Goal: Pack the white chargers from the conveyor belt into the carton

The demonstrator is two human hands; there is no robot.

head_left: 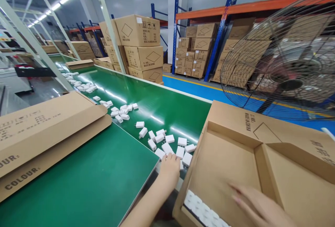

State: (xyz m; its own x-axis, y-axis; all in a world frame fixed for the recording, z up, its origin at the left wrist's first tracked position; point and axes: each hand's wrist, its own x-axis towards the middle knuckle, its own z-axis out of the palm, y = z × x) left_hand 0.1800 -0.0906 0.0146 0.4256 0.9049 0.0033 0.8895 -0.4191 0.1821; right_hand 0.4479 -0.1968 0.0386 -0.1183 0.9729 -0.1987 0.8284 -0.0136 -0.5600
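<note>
My left hand reaches over the near end of the green belt, its fingers bent down onto a white plug charger. The fingertips are partly hidden behind the knuckles. More white chargers lie loose around it, some with metal prongs showing. My right hand, blurred by motion, is above the inside of an open cardboard box. Its fingers look stretched out, and I see nothing in them. White chargers stand packed in a row along the box's near left side.
The green conveyor belt runs far left with scattered chargers. Flattened cartons lie on a green tabletop at left. Stacked boxes stand behind the belt. A large wire-caged fan is at right, before racks.
</note>
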